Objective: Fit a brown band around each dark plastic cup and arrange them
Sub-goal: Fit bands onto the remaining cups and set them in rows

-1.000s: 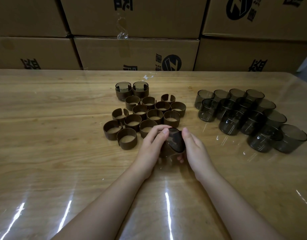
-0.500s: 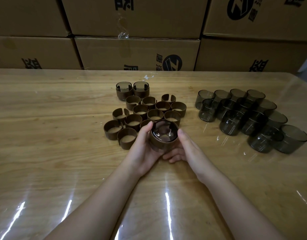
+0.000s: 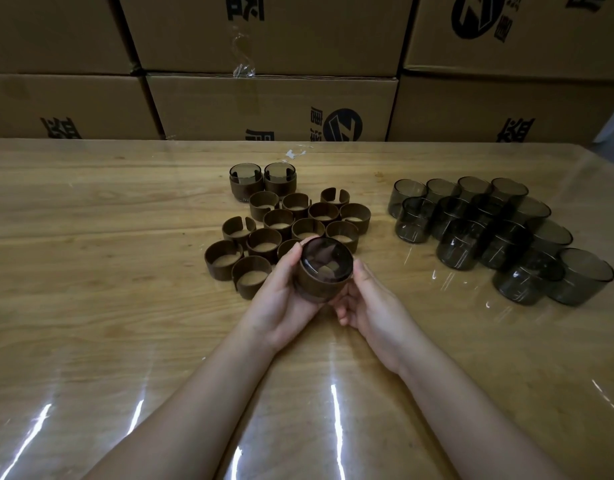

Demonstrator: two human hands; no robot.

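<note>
A dark plastic cup (image 3: 326,263) with a brown band around its lower wall is held above the table, mouth up and tilted toward me. My left hand (image 3: 281,299) grips its left side, thumb on the rim. My right hand (image 3: 367,303) cups its right side and underside with curled fingers. Several loose brown bands (image 3: 264,242) lie clustered just beyond the hands. Two banded cups (image 3: 262,180) stand side by side at the far end of that cluster. Several bare dark cups (image 3: 489,233) are grouped on the right.
The wooden table (image 3: 90,271) is covered with a shiny clear sheet. Stacked cardboard boxes (image 3: 270,105) form a wall along its far edge. The table's right edge runs close past the bare cups.
The cup was on its side between my hands; it has been turned mouth-up with the band seated on it, and lifted slightly toward the bands.
</note>
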